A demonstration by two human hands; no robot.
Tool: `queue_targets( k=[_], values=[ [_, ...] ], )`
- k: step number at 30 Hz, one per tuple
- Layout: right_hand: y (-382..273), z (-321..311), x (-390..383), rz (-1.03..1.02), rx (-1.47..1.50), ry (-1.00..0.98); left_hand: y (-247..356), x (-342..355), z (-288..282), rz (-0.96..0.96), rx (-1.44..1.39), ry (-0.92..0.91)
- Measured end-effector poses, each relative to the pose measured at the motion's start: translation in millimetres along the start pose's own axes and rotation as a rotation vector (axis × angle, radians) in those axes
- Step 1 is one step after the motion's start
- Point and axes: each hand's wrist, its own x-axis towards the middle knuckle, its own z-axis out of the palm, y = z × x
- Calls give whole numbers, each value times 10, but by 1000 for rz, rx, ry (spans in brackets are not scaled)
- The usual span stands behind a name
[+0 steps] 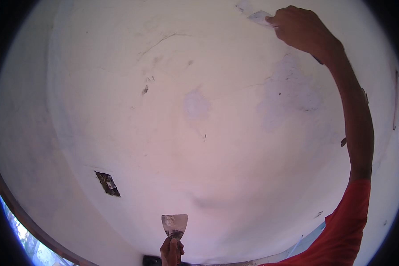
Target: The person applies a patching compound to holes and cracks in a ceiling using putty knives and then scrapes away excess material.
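Note:
High on the wall at the upper right, my right hand grips a putty knife, its blade laid against the pale wall beside a small whitish patch. The knife's handle is hidden in my fist. Low in the middle, my left hand is wrapped around a second putty knife. That blade points up and carries grey and white smears near its neck. My right arm is stretched up in a red sleeve.
Pale filler patches mark the wall, a large one below my right hand and a small one near the middle. An open electrical box with wires sits at lower left. A bright window lies in the lower left corner.

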Motion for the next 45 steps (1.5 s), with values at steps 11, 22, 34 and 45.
queue_targets(
  k=[11,22,34,45],
  values=[
    [-384,-182,-41,121,20,-116,-224,37,-146,23,31,-27],
    [-347,-97,-1218,-228,316,149,462,-9,388,128,130,-137],
    [-2311,-555,-2463,-243,1110,-90,1058,-148,759,199,175,-176],
    [-1965,-390,-2603,-291,942,-348,1184,-193,855,352,238,32]
  ],
)
